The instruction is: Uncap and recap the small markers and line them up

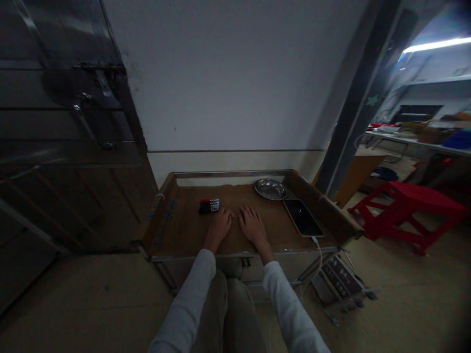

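My left hand (219, 226) and my right hand (252, 225) rest palm down, side by side, on the brown top of a low table (176, 230). The right hand's fingers lie flat and spread. The left hand's fingers are slightly curled and together, holding nothing. Just beyond the left hand's fingertips lies a small bundle of dark markers with red caps (209, 205). A round metal dish (271, 189) sits at the table's far right. A dark phone (302, 217) lies face up along the right edge, with a white cable (319, 252) plugged in.
The table has raised wooden side rails (333, 211) and stands against a white wall. A dark metal door (62, 127) is at the left. A red stool (408, 208) stands at the right. A power strip (340, 277) lies on the floor below the table's right corner.
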